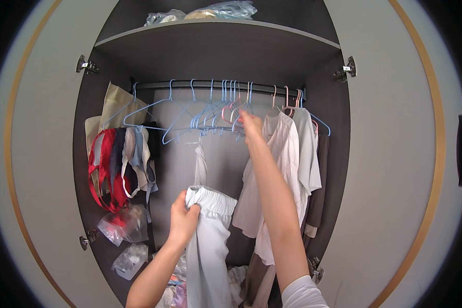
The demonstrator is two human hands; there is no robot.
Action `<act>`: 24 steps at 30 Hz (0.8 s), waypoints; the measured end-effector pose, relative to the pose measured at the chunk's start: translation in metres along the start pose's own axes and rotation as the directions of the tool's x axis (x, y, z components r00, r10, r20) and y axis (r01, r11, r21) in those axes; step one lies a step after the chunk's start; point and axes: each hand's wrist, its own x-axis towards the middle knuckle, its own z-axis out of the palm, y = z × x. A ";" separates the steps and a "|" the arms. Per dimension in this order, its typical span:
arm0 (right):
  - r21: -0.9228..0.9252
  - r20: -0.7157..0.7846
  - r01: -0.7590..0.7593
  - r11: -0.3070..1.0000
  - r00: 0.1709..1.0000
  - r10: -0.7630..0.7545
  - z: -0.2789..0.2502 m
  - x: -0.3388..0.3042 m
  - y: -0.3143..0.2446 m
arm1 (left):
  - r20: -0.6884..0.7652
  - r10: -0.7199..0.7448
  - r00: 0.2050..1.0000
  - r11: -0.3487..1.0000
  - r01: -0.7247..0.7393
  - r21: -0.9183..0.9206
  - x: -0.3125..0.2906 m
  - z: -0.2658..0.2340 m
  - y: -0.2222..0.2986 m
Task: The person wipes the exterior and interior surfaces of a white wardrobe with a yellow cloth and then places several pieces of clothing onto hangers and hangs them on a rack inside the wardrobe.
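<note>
My left hand (183, 222) grips the gathered elastic waistband of pale grey trousers (210, 246), thumb in front. The trouser legs hang down past the lower edge of the picture. Higher up and to the right, my right hand (251, 127) is closed at the row of hangers, its fingers on a blue clothes hanger (234, 123). Several other blue hangers (151, 106), with a few pink ones among them, hang bare on the dark rod (159, 84). Behind the trousers, a twisted pale strip of cloth (200, 164) dangles from the hangers.
Pale shirts (285, 138) hang close by my right forearm. On the left are red straps (102, 164), other straps, a beige bag (120, 105) and clear plastic bags (126, 225). A shelf (215, 25) spans above; doors (46, 154) stand open at both sides.
</note>
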 end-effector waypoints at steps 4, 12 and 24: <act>-0.016 -0.085 0.128 0.992 0.988 -0.129 0.008 0.004 0.012 | 0.015 -0.041 0.999 0.987 0.043 -0.157 -0.004 -0.005 0.000; 0.198 -0.135 0.205 0.959 0.974 -0.180 -0.008 -0.007 -0.003 | 0.000 -0.035 0.999 0.997 0.035 -0.075 -0.016 -0.017 0.011; 0.295 -0.090 0.367 0.882 0.930 -0.357 -0.081 -0.154 0.100 | -0.111 -0.093 0.990 0.996 0.094 0.007 -0.058 -0.055 0.019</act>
